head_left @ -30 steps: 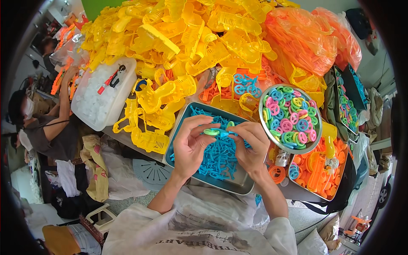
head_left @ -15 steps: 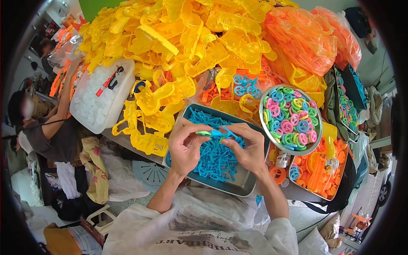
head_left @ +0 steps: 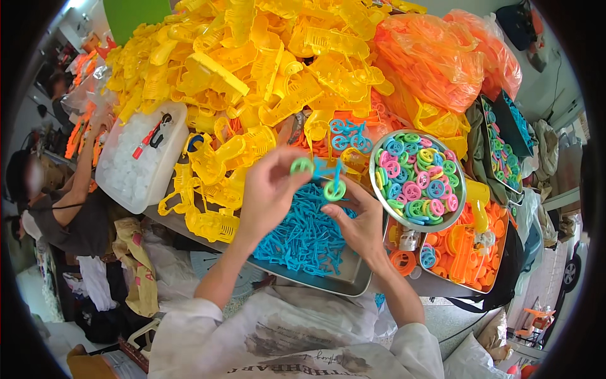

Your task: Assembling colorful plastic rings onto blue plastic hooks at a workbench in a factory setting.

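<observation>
Above a metal tray [head_left: 346, 284] full of thin blue plastic toy-bicycle parts [head_left: 303, 234], both hands hold a small blue toy bicycle [head_left: 326, 169] with two green wheels. My left hand [head_left: 273, 192] is closed on its left end, fingers around one green wheel [head_left: 302, 165] and slightly blurred. My right hand [head_left: 360, 221] pinches the other end, thumb just below the second green wheel [head_left: 334, 191]. Right of that hand sits a round metal bowl [head_left: 374, 183] of pink, yellow, green and blue toy wheels [head_left: 416, 177]. Several finished-looking blue toy bicycles [head_left: 350, 136] lie beyond the tray.
A heap of yellow plastic shells [head_left: 252, 57] fills the far side. Orange parts in a plastic bag [head_left: 435, 60] lie far right, an orange-filled tray [head_left: 467, 252] nearer. At left stand a white tub [head_left: 136, 158] with red pliers and another person [head_left: 60, 189] at work.
The toy bicycle has been lifted and turned, so both green wheels now face up into view. My left hand has moved up, and the view has shifted slightly right.
</observation>
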`<state>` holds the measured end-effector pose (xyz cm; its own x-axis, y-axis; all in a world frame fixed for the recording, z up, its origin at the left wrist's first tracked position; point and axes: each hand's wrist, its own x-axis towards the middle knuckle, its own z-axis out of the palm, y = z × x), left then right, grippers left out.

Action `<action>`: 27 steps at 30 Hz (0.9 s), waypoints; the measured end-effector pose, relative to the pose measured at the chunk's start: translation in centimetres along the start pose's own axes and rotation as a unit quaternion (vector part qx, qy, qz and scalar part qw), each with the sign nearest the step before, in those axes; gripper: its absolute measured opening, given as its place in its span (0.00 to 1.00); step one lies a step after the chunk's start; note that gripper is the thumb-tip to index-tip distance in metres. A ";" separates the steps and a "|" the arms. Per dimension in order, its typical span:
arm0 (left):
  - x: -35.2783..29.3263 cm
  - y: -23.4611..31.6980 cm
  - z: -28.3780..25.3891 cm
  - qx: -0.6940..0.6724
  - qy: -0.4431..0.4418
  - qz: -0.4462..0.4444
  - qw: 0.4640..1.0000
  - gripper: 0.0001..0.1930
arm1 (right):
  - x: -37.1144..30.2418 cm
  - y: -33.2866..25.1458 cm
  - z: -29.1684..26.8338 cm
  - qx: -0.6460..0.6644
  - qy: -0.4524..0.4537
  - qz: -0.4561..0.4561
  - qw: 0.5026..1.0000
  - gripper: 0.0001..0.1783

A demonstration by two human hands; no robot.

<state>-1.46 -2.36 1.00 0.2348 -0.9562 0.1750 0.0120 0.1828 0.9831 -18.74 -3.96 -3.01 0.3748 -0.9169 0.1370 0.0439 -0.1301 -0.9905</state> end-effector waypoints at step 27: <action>-2.3 -5.2 -3.2 0.511 -0.079 0.124 0.847 0.10 | -0.3 0.4 0.1 -0.006 -0.011 -0.034 0.999 0.20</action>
<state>1.05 -0.37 -4.66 -0.0266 -0.9504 0.3099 -0.8848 0.1667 0.4352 -18.76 -3.70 -3.47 0.3926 -0.8970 0.2030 0.0587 -0.1958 -0.9789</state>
